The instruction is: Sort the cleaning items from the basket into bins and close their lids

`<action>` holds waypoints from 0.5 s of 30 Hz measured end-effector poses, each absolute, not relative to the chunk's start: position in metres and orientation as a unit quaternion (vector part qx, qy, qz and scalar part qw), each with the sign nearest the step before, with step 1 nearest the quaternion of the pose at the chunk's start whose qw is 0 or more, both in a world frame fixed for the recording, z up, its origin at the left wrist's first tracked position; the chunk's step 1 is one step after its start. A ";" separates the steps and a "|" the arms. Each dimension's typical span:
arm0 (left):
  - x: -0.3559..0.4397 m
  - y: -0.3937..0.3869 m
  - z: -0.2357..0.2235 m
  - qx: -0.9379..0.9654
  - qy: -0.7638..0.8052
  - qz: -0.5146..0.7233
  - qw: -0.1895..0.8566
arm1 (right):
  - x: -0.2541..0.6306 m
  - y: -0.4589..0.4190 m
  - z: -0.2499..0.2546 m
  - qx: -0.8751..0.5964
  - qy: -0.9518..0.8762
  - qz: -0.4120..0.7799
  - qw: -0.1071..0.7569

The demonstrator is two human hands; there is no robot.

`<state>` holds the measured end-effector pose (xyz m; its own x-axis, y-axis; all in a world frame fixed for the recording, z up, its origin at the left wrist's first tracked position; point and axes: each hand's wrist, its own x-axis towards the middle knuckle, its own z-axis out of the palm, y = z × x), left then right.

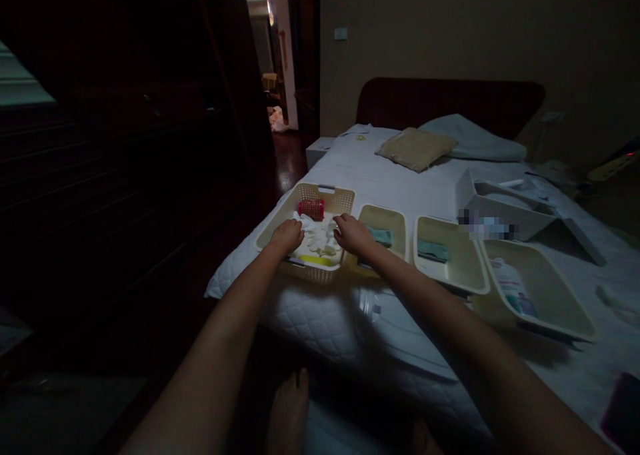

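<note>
1. Left hand [287, 236] and right hand [351, 234] each pinch part of the white glove-like item [316, 236], lying between them inside the cream basket [323, 275].
2. Near it, same basket: a red perforated holder [311, 209], a yellow strip [315, 260].
3. Rightward, two bins [385, 213] hold green cloths [433, 250]; beyond, another holds a bottle [513, 285].

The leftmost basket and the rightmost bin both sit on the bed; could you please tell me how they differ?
The leftmost basket has perforated walls, while the rightmost bin shows plain ones. The leftmost basket holds a red item, white glove-like items and a yellow strip; the rightmost bin holds a mostly white bottle. Both are pale, open-topped and rest on the bed.
</note>
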<state>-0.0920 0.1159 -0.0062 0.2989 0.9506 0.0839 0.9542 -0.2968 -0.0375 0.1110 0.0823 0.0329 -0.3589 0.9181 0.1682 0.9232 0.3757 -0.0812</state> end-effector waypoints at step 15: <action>-0.111 0.105 -0.030 -0.737 -0.668 -0.047 -0.093 | 0.067 0.091 -0.042 -0.526 -0.843 0.008 -0.112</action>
<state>-0.1114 0.1052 -0.0299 0.1029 0.9932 -0.0542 0.9757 -0.0902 0.1995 0.0667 0.0913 -0.0424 -0.4225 0.8846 -0.1974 0.8882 0.4475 0.1040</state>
